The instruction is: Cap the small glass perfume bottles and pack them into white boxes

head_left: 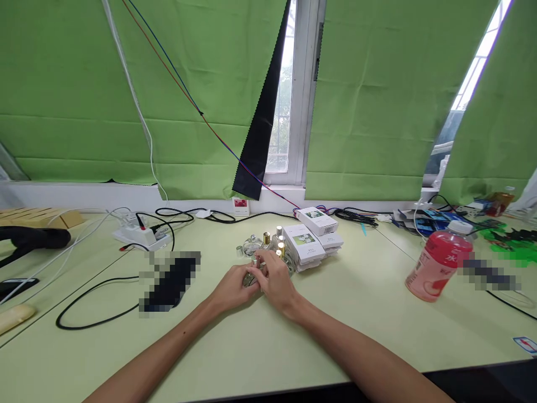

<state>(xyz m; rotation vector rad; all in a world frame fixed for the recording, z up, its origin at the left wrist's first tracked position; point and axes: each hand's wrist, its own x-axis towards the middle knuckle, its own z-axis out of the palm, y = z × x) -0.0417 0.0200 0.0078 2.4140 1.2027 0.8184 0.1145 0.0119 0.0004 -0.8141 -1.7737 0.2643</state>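
My left hand (235,286) is closed around a small clear glass bottle (248,279) low over the table. My right hand (277,281) reaches across from the other side, its fingers bent and pinching at the top of the same bottle, which they partly hide. Just behind my hands stand several more glass bottles (252,244) with gold or silver caps, close together. To the right of them lie white boxes (302,244) with a green-and-white picture, some stacked on others.
A pink drink bottle (439,266) stands at the right. On the left are a pixelated dark device (172,282) with a black cable (61,313) and a white power strip (140,235). Cables run along the back wall under green curtains (369,101).
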